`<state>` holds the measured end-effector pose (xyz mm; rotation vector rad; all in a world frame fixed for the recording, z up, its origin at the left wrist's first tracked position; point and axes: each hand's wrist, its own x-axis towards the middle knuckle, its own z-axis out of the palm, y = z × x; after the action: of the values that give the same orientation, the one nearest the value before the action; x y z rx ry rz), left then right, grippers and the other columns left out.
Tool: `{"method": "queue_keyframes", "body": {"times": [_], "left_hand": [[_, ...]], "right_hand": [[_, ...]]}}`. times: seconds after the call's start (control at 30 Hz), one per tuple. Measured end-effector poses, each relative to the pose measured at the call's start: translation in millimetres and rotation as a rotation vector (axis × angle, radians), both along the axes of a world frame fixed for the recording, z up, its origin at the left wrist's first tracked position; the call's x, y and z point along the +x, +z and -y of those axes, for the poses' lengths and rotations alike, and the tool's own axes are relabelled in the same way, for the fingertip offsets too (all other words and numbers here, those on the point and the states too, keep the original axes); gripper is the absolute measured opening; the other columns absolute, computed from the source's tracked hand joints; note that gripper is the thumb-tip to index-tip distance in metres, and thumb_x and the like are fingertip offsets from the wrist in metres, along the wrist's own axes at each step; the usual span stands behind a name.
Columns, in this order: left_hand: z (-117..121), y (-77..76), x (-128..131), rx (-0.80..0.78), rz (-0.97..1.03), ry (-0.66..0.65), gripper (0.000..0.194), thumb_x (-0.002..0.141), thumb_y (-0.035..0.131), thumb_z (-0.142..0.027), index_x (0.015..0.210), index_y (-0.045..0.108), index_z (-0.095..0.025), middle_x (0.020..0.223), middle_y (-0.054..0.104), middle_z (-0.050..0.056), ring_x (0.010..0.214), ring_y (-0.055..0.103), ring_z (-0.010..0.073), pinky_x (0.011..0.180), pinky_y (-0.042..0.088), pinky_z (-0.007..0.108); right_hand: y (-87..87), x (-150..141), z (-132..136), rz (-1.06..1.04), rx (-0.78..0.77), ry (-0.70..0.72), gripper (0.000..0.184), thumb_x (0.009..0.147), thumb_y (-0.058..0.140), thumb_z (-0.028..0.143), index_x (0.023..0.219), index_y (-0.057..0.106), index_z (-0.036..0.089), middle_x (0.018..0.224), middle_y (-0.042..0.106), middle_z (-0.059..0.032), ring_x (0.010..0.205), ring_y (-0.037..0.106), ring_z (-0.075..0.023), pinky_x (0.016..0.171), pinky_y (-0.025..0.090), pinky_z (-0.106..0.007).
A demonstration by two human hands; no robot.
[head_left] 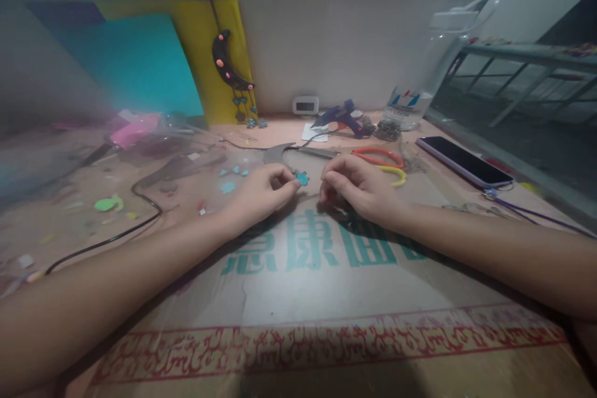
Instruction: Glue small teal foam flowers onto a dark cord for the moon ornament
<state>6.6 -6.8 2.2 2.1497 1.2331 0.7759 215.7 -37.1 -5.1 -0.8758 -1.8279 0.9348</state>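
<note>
My left hand [263, 189] rests on the cardboard sheet [326, 286] with its fingers curled, pinching a small teal flower-shaped cutout [303, 178] at the fingertips. My right hand [357, 186] lies just to the right of it, fingers curled under; what it holds, if anything, is hidden. The two hands sit a few centimetres apart. A grey crescent-shaped piece [276, 153] lies just behind my left hand. Several small teal cutouts [233, 177] lie to the left of it.
Orange-and-yellow scissors [385, 161] lie behind my right hand. A phone [464, 161] lies at the right. A purple glue gun [342, 117] and a bottle [405, 109] stand near the wall. Teal [135, 65] and yellow sheets lean at the back left, with a black moon ornament [228, 68].
</note>
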Motion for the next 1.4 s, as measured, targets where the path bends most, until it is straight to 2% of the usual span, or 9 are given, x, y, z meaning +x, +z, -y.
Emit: {"method": "queue_keyframes", "body": {"times": [0.13, 0.4, 0.57, 0.7, 0.83, 0.97, 1.1, 1.27, 1.4], "left_hand": [[0, 0.0, 0, -0.016, 0.024, 0.027, 0.025, 0.082, 0.056, -0.04, 0.069, 0.058, -0.019, 0.068, 0.062, 0.0, 0.068, 0.057, 0.0168, 0.064, 0.042, 0.027], [-1, -0.8, -1, -0.001, 0.062, 0.035, 0.025, 0.082, 0.058, -0.041, 0.07, 0.059, -0.02, 0.068, 0.064, 0.0, 0.072, 0.059, 0.0178, 0.067, 0.044, 0.027], [1, 2.5, -2, 0.046, 0.084, 0.023, 0.024, 0.084, 0.058, -0.039, 0.07, 0.058, -0.019, 0.073, 0.064, -0.001, 0.074, 0.058, 0.0165, 0.074, 0.044, 0.027], [2, 2.0, -3, 0.082, 0.094, -0.006, 0.023, 0.085, 0.057, -0.038, 0.072, 0.058, -0.019, 0.077, 0.064, 0.0, 0.078, 0.058, 0.0167, 0.078, 0.043, 0.028], [3, -0.1, -2, 0.118, 0.09, -0.05, 0.022, 0.086, 0.057, -0.036, 0.071, 0.057, -0.019, 0.078, 0.063, 0.0, 0.08, 0.058, 0.0172, 0.081, 0.043, 0.029], [4, -0.2, -2, 0.146, 0.076, -0.083, 0.021, 0.086, 0.056, -0.034, 0.072, 0.057, -0.019, 0.08, 0.062, 0.001, 0.083, 0.059, 0.0174, 0.082, 0.043, 0.03], [3, 1.3, -2, 0.125, 0.076, -0.034, 0.022, 0.085, 0.057, -0.034, 0.07, 0.057, -0.019, 0.077, 0.063, 0.0, 0.08, 0.059, 0.0175, 0.082, 0.044, 0.03], [-6, -3.0, -5, 0.044, 0.143, 0.074, 0.023, 0.084, 0.059, -0.039, 0.072, 0.059, -0.019, 0.073, 0.063, 0.0, 0.074, 0.058, 0.0164, 0.073, 0.044, 0.028], [-14, -9.5, -7, -0.005, 0.216, 0.076, 0.023, 0.084, 0.059, -0.039, 0.073, 0.059, -0.019, 0.073, 0.062, -0.001, 0.071, 0.057, 0.0149, 0.069, 0.043, 0.027]], "right_hand": [[0.7, 1, -2, 0.072, 0.039, -0.056, 0.015, 0.097, 0.049, 0.033, 0.089, 0.049, 0.021, 0.061, 0.052, 0.0058, 0.053, 0.049, -0.0093, 0.052, 0.04, -0.022], [5.2, 0, -6, 0.229, 0.095, -0.176, 0.028, 0.096, 0.047, 0.037, 0.074, 0.05, 0.02, 0.066, 0.055, 0.0016, 0.061, 0.052, -0.0123, 0.059, 0.041, -0.026], [3.8, -1, -10, 0.273, 0.11, -0.194, 0.008, 0.088, 0.058, 0.024, 0.09, 0.062, 0.017, 0.082, 0.067, -0.0018, 0.072, 0.06, -0.0136, 0.066, 0.046, -0.026], [3.4, 0, -13, 0.315, 0.069, -0.17, 0.028, 0.086, 0.063, 0.03, 0.11, 0.066, 0.016, 0.089, 0.071, -0.0044, 0.075, 0.063, -0.0152, 0.068, 0.05, -0.028], [4.5, -1, -13, 0.343, 0.086, -0.13, 0.029, 0.083, 0.068, 0.036, 0.105, 0.072, 0.017, 0.089, 0.073, -0.0046, 0.076, 0.064, -0.0163, 0.067, 0.05, -0.028], [5.9, -3, -9, 0.321, 0.03, -0.089, 0.019, 0.085, 0.064, 0.035, 0.086, 0.073, 0.018, 0.075, 0.07, -0.0011, 0.063, 0.062, -0.0126, 0.056, 0.046, -0.024], [6.3, -3, -7, 0.275, -0.059, -0.047, 0.019, 0.09, 0.058, 0.032, 0.084, 0.068, 0.017, 0.061, 0.064, 0.0026, 0.047, 0.053, -0.009, 0.047, 0.04, -0.022], [4.8, 1, -6, 0.441, 0.444, 0.021, 0.018, 0.093, 0.056, 0.025, 0.083, 0.068, 0.016, 0.077, 0.069, -0.0049, 0.074, 0.061, -0.0152, 0.072, 0.046, -0.029], [2.4, 1, -1, 0.497, 0.764, 0.159, 0.017, 0.096, 0.052, 0.023, 0.095, 0.068, 0.018, 0.085, 0.07, -0.0072, 0.08, 0.061, -0.0173, 0.074, 0.044, -0.032]]}}
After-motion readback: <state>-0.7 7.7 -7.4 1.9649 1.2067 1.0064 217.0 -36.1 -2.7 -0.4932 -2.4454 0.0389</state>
